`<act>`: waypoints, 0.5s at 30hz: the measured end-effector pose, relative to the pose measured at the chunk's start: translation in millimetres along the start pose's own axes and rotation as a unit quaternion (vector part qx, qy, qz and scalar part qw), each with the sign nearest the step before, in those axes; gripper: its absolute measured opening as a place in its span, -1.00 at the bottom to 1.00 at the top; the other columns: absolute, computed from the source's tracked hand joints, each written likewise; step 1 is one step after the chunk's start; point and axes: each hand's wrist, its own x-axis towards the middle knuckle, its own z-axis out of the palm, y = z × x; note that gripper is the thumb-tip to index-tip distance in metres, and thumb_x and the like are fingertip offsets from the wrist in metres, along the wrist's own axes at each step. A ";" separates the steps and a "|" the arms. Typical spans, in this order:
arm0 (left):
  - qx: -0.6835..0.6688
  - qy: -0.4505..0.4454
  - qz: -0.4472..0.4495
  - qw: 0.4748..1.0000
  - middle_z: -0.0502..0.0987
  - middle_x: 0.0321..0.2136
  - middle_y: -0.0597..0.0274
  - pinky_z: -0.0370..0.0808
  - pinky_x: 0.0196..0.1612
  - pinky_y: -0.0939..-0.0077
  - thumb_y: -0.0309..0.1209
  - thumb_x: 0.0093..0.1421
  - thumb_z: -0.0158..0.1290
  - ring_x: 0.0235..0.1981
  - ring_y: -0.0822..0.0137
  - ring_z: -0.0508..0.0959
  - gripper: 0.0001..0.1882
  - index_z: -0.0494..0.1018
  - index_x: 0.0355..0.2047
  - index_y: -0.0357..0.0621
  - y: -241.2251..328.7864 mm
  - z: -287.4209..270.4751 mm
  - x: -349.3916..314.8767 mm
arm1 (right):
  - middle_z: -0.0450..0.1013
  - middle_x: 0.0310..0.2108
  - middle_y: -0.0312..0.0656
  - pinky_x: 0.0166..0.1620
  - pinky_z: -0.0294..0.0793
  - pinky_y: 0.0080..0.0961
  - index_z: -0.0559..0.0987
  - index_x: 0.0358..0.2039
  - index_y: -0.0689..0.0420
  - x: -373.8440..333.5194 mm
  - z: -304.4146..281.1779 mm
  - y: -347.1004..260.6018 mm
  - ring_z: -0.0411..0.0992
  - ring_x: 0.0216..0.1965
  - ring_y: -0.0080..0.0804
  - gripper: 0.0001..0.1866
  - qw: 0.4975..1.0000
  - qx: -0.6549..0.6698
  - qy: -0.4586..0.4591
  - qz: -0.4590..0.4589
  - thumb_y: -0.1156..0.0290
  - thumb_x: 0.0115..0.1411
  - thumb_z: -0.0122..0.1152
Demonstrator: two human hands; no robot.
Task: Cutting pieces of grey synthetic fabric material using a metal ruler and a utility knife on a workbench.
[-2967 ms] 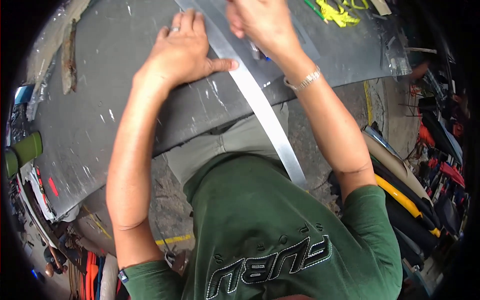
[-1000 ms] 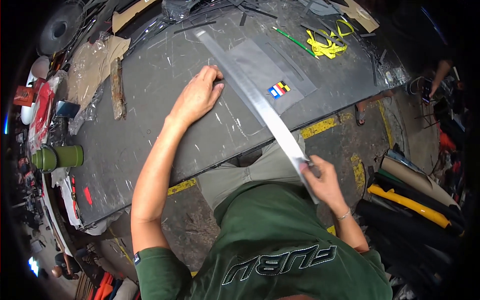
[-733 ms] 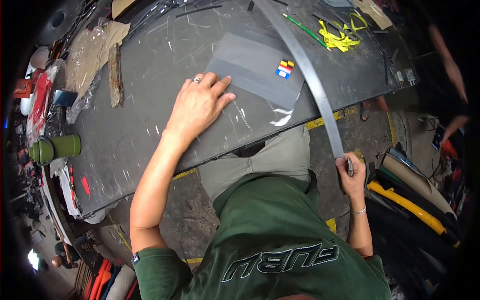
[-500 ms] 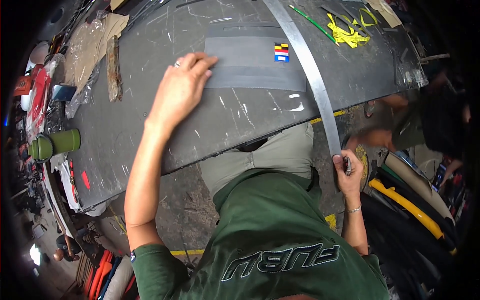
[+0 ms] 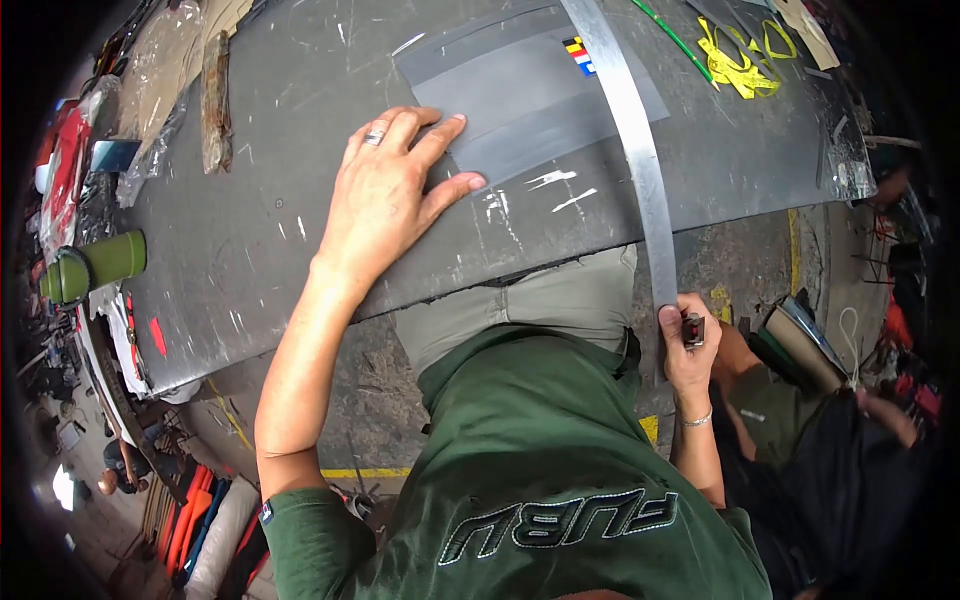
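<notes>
Surface: dark grey worktable (image 5: pixel 250 260) is filling the upper view, scratched and scuffed.
Left edge: green cylindrical container (image 5: pixel 95 268) is lying beside red packets.
Left hand (image 5: pixel 385 200): now pressing flat, fingers spread, on the grey sheet (image 5: pixel 540 100), having slid toward the tabletop's near edge.
Label: small striped colour patch (image 5: pixel 577 55) is sitting at the sheet's far side.
Right hand (image 5: pixel 685 345): closed on the long metal ruler (image 5: pixel 640 170), which has swung steeper across the sheet, seemingly repositioning.
Far right corner: yellow scraps (image 5: pixel 735 60) are lying.

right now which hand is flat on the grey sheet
The left hand, palm down, fingers spread on the grey rectangular sheet. The right hand grips the long metal straightedge off the table edge.
</notes>
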 end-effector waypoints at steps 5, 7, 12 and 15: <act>-0.014 0.017 -0.036 0.999 0.46 0.22 0.01 0.31 0.34 0.06 0.02 0.20 0.27 0.30 -0.01 0.40 -0.33 0.49 0.23 -0.05 1.3 11.6 -5.2 | 0.40 -0.59 -0.30 -0.45 0.31 -0.56 0.58 -0.37 0.20 -3.7 9.9 -13.8 0.33 -0.58 -0.62 -0.79 0.998 0.009 -0.029 -0.049 0.35 0.31 0.37; -0.008 0.022 -0.033 0.999 0.43 0.26 -0.02 0.28 0.38 0.06 0.04 0.19 0.28 0.35 -0.02 0.36 -0.28 0.46 0.25 -0.07 -1.1 16.7 -8.0 | 0.40 -0.60 -0.29 -0.45 0.32 -0.55 0.59 -0.38 0.19 -11.4 9.8 -17.6 0.34 -0.58 -0.61 -0.81 0.998 0.017 -0.044 -0.034 0.37 0.30 0.38; -0.052 0.014 -0.062 0.997 0.35 0.34 -0.08 0.18 0.44 -0.04 0.15 0.18 0.25 0.45 -0.04 0.24 -0.09 0.30 0.32 -0.24 -2.0 17.3 -8.3 | 0.39 -0.64 -0.27 -0.49 0.31 -0.56 0.59 -0.38 0.19 -25.7 10.5 -21.1 0.34 -0.63 -0.60 -0.85 0.995 0.044 -0.089 0.015 0.45 0.23 0.42; -0.056 0.017 -0.068 0.996 0.35 0.34 -0.08 0.16 0.46 -0.05 0.14 0.18 0.26 0.45 -0.05 0.23 -0.05 0.24 0.35 -0.26 -1.4 19.9 -9.7 | 0.36 -0.65 -0.26 -0.50 0.28 -0.57 0.59 -0.38 0.18 -25.0 12.2 -23.6 0.30 -0.63 -0.62 -0.86 0.993 0.020 -0.112 0.006 0.47 0.22 0.42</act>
